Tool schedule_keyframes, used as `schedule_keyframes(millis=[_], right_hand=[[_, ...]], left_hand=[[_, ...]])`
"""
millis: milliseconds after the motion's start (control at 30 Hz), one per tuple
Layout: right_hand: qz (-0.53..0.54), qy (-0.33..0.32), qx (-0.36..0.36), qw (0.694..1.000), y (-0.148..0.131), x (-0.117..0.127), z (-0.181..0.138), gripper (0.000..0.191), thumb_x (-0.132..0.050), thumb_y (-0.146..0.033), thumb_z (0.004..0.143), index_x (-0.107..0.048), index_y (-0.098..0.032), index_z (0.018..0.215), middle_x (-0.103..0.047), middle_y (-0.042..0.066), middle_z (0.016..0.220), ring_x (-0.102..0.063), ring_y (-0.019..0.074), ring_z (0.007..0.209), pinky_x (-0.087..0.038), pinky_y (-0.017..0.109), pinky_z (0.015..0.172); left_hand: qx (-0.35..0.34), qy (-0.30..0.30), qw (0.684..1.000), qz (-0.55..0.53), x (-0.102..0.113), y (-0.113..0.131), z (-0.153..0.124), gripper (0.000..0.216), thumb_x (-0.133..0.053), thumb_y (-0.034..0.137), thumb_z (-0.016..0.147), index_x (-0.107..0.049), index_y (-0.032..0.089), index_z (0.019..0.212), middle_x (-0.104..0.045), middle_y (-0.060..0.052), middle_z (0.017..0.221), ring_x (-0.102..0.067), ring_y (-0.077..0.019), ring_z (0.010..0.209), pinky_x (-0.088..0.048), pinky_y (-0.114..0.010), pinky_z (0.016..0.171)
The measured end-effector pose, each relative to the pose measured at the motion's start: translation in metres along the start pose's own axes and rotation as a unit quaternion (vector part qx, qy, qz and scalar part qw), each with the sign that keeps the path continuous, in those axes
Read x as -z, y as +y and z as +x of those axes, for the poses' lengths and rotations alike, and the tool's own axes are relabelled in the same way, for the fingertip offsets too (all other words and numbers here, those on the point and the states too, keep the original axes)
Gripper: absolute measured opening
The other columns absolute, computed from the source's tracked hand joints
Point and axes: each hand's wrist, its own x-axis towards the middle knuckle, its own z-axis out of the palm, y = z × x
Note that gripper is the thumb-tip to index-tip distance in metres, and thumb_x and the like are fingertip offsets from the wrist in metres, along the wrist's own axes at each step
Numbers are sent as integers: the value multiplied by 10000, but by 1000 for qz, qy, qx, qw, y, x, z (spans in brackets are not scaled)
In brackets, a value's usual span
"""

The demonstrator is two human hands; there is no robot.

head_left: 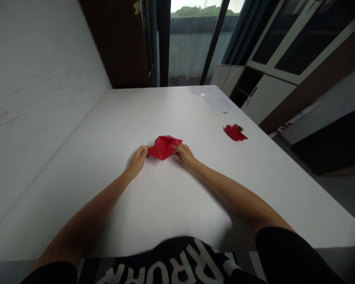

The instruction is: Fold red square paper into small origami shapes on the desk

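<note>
Between my two hands is a folded piece of red paper (163,149), partly opened into a hollow, pocket-like shape just above the table top. Its left corner is pinched by my left hand (138,157), thumb and fingers pressed together. At the right side, my right hand (184,154) grips the paper's edge between thumb and fingers, with the tip of the right corner showing above them. The undersides of the paper and some fingertips are hidden.
A second folded red paper piece (235,133) lies at the right, by a dark round hole (240,128) in the white table (171,197). Printed sheets (214,100) lie at the far right corner. A white wall (41,79) borders the left; cabinets (268,98) stand beyond the right edge.
</note>
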Motion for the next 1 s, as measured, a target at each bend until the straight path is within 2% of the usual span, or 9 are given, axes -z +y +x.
schedule_keyframes(millis=[100, 200, 267, 367, 467, 567, 700, 800, 1000], right_hand=[[9, 12, 4, 1000, 0, 3, 2, 157, -723, -317, 707, -639, -189, 742, -652, -1, 773, -561, 132, 728, -486, 290, 746], [-24, 21, 13, 999, 2, 5, 3, 170, -703, -342, 725, -650, -188, 775, -666, 2, 786, -575, 145, 741, -487, 306, 761], [-88, 3, 41, 995, 3, 4, 1, 167, -677, -339, 750, -674, -183, 807, -681, 4, 798, -592, 160, 760, -485, 318, 778], [-217, -78, 101, 968, 2, -1, -7, 172, -626, -298, 800, -715, -175, 880, -717, 16, 897, -622, 188, 854, -481, 334, 844], [-303, -149, 137, 931, -3, -8, -17, 222, -580, -242, 827, -735, -182, 974, -728, 21, 982, -638, 198, 915, -487, 333, 868], [-339, -169, 147, 914, -8, -11, -22, 266, -556, -196, 828, -744, -180, 1016, -733, 25, 993, -648, 195, 908, -493, 320, 854], [-294, -183, 147, 926, -11, -10, -20, 275, -551, -194, 835, -747, -167, 1025, -737, 40, 1004, -651, 198, 920, -492, 321, 852], [-242, -185, 106, 946, -10, -8, -19, 253, -585, -240, 834, -749, -153, 1006, -743, 48, 972, -654, 205, 905, -494, 327, 838], [-173, -167, 30, 970, -9, -6, -18, 189, -631, -287, 797, -756, -162, 865, -713, 8, 796, -625, 180, 748, -475, 310, 756]], left_hand=[[-41, 23, 997, 64, 1, 0, 1, 356, -563, 513, 948, -640, 198, 1093, -681, -93, 1162, -620, -200, 1074, -485, -348, 955], [-64, 24, 992, 103, 2, 1, 1, 287, -593, 485, 934, -629, 205, 988, -650, -96, 1231, -607, -202, 1134, -478, -337, 972], [-39, 13, 996, 74, 3, 3, 1, 279, -617, 483, 918, -587, 206, 943, -624, -94, 1285, -637, -196, 1086, -493, -343, 945], [27, -1, 999, -19, 3, 6, 0, 356, -667, 493, 882, -550, 228, 1088, -626, -92, 1297, -675, -178, 976, -515, -341, 875], [71, -60, 993, -69, 1, 11, -3, 544, -736, 459, 842, -518, 238, 1288, -691, -81, 1184, -675, -181, 974, -500, -321, 882], [89, -115, 987, -72, -2, 15, -6, 588, -815, 367, 777, -561, 208, 1282, -724, -64, 1082, -677, -178, 927, -491, -303, 864], [105, -119, 983, -89, -4, 18, -6, 473, -856, 290, 722, -641, 175, 1127, -723, -61, 1067, -672, -163, 897, -493, -283, 830], [122, -123, 980, -99, -1, 19, -5, 452, -867, 273, 706, -644, 169, 1086, -718, -47, 1009, -662, -144, 842, -490, -264, 783], [121, -119, 982, -85, 5, 24, -3, 393, -883, 253, 668, -583, 168, 907, -668, 2, 845, -611, -113, 725, -458, -233, 681]])
